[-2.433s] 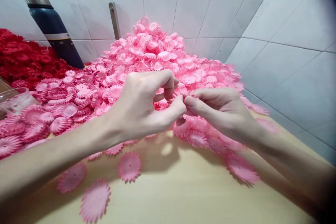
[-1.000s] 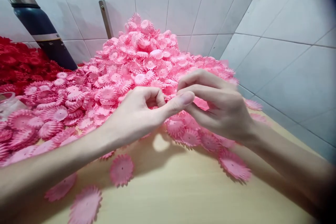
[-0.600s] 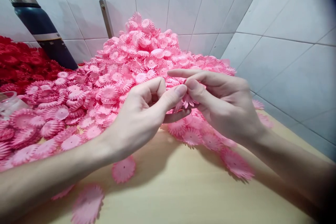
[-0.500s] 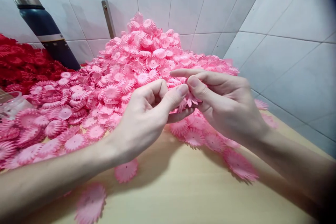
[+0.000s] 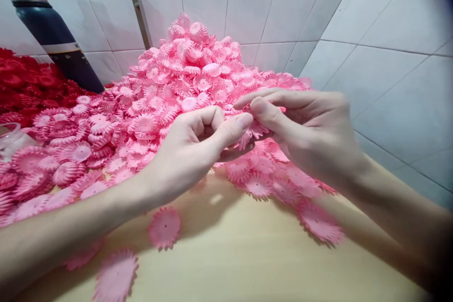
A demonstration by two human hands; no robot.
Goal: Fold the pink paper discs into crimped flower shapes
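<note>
Between both hands is a small pink fringed flower piece (image 5: 252, 135), its petals pointing down and its upper part partly covered by fingers. My left hand (image 5: 200, 144) pinches its left side between the thumb on top and the fingers below. My right hand (image 5: 307, 125) grips the upper right edge with thumb and bent fingers, its index finger reaching left over the piece. The hands are held above the table in front of a large heap of pink fringed discs (image 5: 198, 71).
Loose pink discs lie on the pale wooden table (image 5: 226, 255), one disc (image 5: 164, 227) below my left wrist. Red pieces (image 5: 31, 80) are piled at the far left beside a dark blue bottle (image 5: 60, 33). A clear container (image 5: 14, 139) is at left; tiled walls (image 5: 389, 56) stand behind and right.
My right hand has shifted slightly right and rolled a little, and the held piece's petals have turned. The whole view has moved slightly. Both hands keep their hold.
</note>
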